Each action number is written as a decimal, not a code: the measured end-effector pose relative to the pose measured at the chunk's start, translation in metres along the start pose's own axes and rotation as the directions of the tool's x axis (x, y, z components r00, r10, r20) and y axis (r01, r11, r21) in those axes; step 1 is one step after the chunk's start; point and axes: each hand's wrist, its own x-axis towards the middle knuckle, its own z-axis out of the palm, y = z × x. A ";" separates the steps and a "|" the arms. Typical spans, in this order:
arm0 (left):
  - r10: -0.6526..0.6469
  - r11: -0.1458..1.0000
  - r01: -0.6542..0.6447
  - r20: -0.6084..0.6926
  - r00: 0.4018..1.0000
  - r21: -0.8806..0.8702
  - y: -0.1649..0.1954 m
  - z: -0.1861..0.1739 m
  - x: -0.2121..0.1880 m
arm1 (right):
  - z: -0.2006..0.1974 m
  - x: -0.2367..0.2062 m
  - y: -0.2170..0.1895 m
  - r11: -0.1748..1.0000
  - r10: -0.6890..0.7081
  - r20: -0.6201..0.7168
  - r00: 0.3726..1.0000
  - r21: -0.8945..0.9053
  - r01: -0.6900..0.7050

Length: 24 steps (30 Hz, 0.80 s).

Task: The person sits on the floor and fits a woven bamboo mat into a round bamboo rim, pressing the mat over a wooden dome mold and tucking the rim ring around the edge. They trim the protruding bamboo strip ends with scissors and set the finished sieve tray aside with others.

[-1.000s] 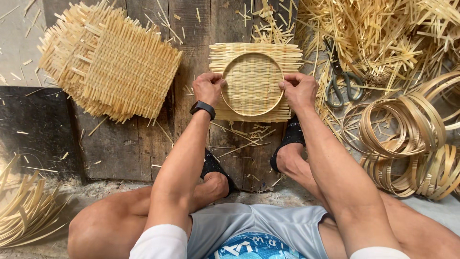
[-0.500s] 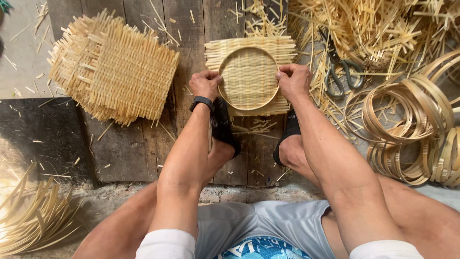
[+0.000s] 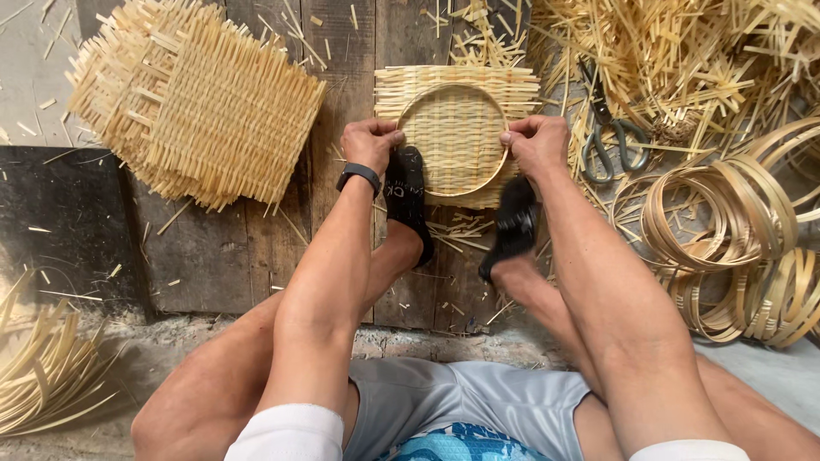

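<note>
Head view:
Left hand (image 3: 369, 143): fingers clamped on the left rim of the bamboo hoop (image 3: 453, 141), pressing it down onto the woven bamboo mat (image 3: 457, 81).
Right hand (image 3: 536, 143): fingers clamped on the hoop's right rim, opposite the left, so the ring sits evenly.
Woven bamboo mat: flat on the wooden planks (image 3: 256, 248), under the hoop.
Feet: black sandals (image 3: 408, 201) just below the hoop, toes at the mat's near edge, seemingly pinning it.
Stack of woven mats (image 3: 196, 107): left of the hoop.
Scissors (image 3: 611, 137): right of the hoop.
Coiled bamboo rings (image 3: 726, 230): further right.
</note>
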 end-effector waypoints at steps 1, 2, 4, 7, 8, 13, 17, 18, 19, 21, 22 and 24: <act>0.007 1.000 -0.007 -0.007 1.000 0.013 0.001 0.000 -0.001 | -0.001 0.002 0.000 1.000 -0.014 0.016 1.000 -0.017 0.014; 0.015 1.000 -0.015 -0.013 1.000 0.025 0.004 -0.001 -0.002 | -0.002 0.004 0.000 0.999 -0.028 0.031 0.999 -0.035 0.029; 0.008 0.999 -0.008 -0.001 1.000 0.051 0.011 -0.003 -0.004 | -0.008 0.011 -0.006 0.997 -0.024 0.063 0.998 -0.075 0.029; 0.025 0.964 -0.040 0.060 0.998 0.263 0.024 -0.004 -0.002 | -0.013 0.015 -0.029 0.984 -0.005 0.093 0.996 -0.176 0.021; 0.062 0.898 -0.095 0.092 0.994 0.430 0.029 -0.001 0.003 | -0.015 0.011 -0.038 0.971 -0.021 0.096 0.995 -0.236 0.043; 0.859 0.294 -0.856 0.274 0.432 0.426 0.052 0.045 0.042 | 0.017 -0.047 -0.082 0.677 -0.359 0.461 0.811 -0.469 0.566; 0.672 0.601 -0.766 0.375 0.639 0.227 0.045 0.068 0.058 | 0.065 -0.072 -0.073 0.085 -0.579 0.591 0.562 -0.641 0.762; 0.620 0.660 -0.719 0.382 0.685 0.219 0.039 0.069 0.056 | 0.070 -0.071 -0.064 0.027 -0.655 0.548 0.520 -0.671 0.741; 0.560 0.716 -0.665 0.395 0.728 0.212 0.034 0.071 0.056 | 0.073 -0.067 -0.055 0.082 -0.654 0.547 0.522 -0.635 0.769; 0.583 0.696 -0.684 0.382 0.717 0.220 0.030 0.072 0.057 | 0.080 -0.062 -0.041 0.185 -0.656 0.547 0.521 -0.552 0.813; 0.593 0.689 -0.689 0.371 0.714 0.225 0.029 0.072 0.055 | 0.082 -0.064 -0.037 0.209 -0.657 0.543 0.522 -0.535 0.819; 0.553 0.730 -0.651 0.378 0.742 0.209 0.032 0.072 0.055 | 0.083 -0.067 -0.037 0.231 -0.688 0.500 0.526 -0.536 0.812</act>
